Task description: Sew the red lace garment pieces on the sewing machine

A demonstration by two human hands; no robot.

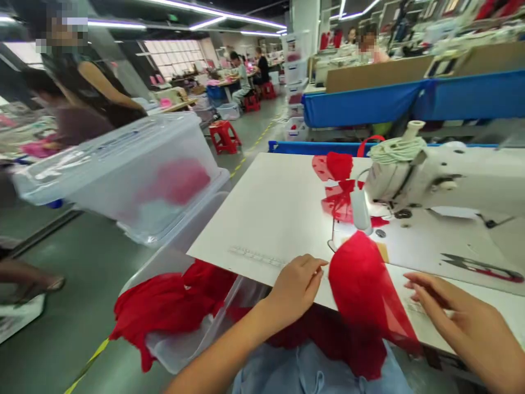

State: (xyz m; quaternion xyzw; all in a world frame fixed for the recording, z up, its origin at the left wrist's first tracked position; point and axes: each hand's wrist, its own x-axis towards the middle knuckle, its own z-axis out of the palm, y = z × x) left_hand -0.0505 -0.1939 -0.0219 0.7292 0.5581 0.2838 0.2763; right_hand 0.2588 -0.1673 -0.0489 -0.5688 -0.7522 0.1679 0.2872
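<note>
Looking down over the worker's hands, I see a red cloth (356, 279) draped over the near edge of the white table (262, 202), its lower end on the worker's lap. Taking that cloth as the clock's centre, the left hand (298, 282) is at nine, fingers bent together just beside it; I can't tell whether they pinch anything. At about four, the right hand (463, 317) is released, its fingers loosely curved and apart from the cloth. The sewing machine (463, 169) stands at two, snips (482, 267) lie at three, and red scraps (338, 169) sit near twelve. A clear ruler (258, 256) lies beyond the left hand, towards nine; around eight, more red fabric (172, 306) spills over an open bin (176, 350).
</note>
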